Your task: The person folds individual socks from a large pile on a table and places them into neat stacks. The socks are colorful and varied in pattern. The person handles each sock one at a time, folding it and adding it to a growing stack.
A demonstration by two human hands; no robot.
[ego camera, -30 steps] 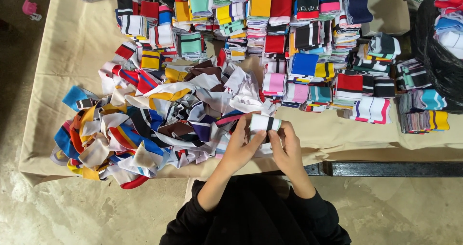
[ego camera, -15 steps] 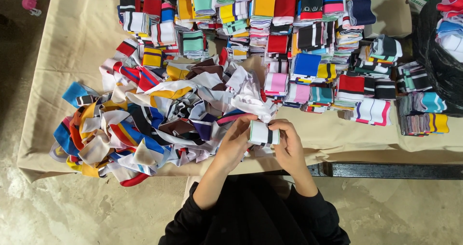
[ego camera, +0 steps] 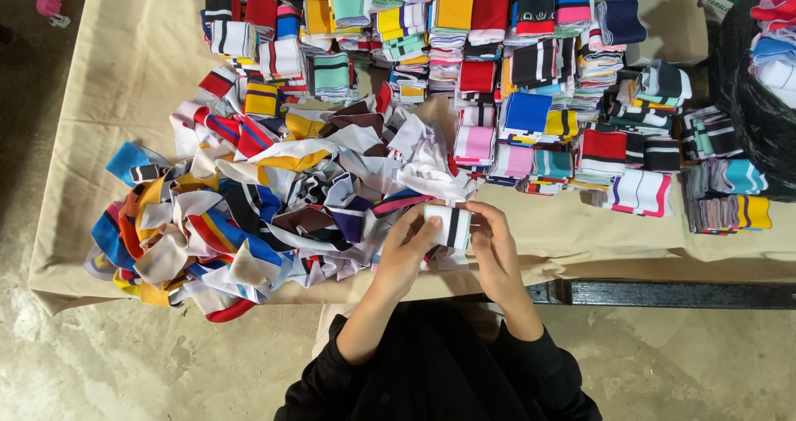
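Both our hands, left hand and right hand, are clamped on a folded white-and-black striped band at the desk near edge. Many folded stacks done; big loose pile left.

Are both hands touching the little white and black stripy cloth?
Touching. The head view shows the left hand and right hand gripping the folded striped cloth from either side.

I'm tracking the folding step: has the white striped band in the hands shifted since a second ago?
Yes. The white striped band has come slightly toward the table's near edge.
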